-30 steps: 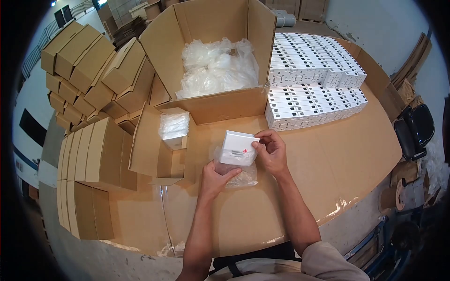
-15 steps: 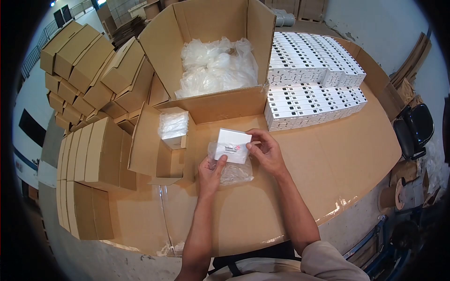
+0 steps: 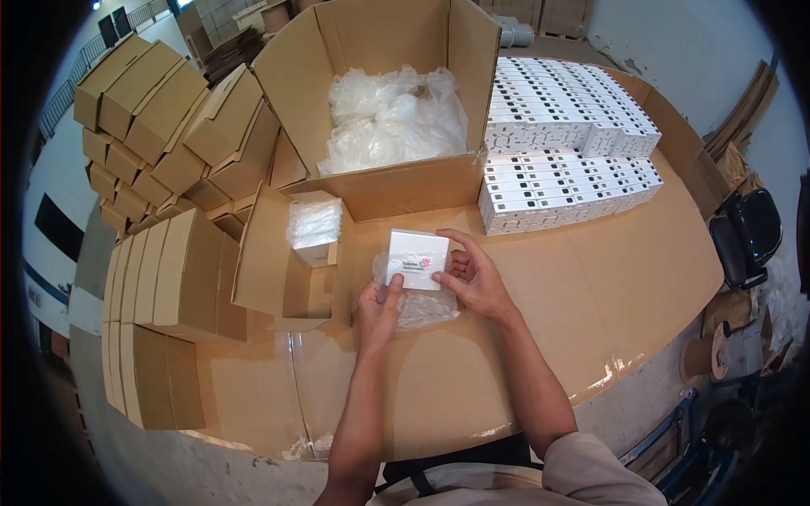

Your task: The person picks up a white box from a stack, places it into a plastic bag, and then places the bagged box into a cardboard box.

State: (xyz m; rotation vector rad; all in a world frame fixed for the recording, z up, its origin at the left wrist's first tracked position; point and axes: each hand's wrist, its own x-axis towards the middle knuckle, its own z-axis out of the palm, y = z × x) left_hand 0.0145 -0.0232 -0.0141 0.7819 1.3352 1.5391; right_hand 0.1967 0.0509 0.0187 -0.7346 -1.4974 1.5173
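Observation:
A small flat white box (image 3: 418, 244) with a printed logo is held up in front of me, its lower part inside a clear plastic bag (image 3: 429, 312). My left hand (image 3: 381, 308) grips the lower left of the box and bag, thumb on the front. At the right edge, my right hand (image 3: 479, 282) holds the box between thumb and fingers, the thumb low on its front. The bag's loose end hangs crumpled below the box. To the left, an open brown carton (image 3: 297, 320) contains a stack of plastic-wrapped white boxes (image 3: 315, 228).
A large open carton (image 3: 405, 187) behind holds a heap of clear plastic bags (image 3: 396, 118). Rows of white printed boxes (image 3: 565, 190) stand at the back right. Brown cartons (image 3: 181, 278) are piled at the left on the cardboard-covered table (image 3: 574, 304).
My right thumb has moved from the upper right of the box down to its lower right. The box has shifted slightly left, and plastic now covers more of its front.

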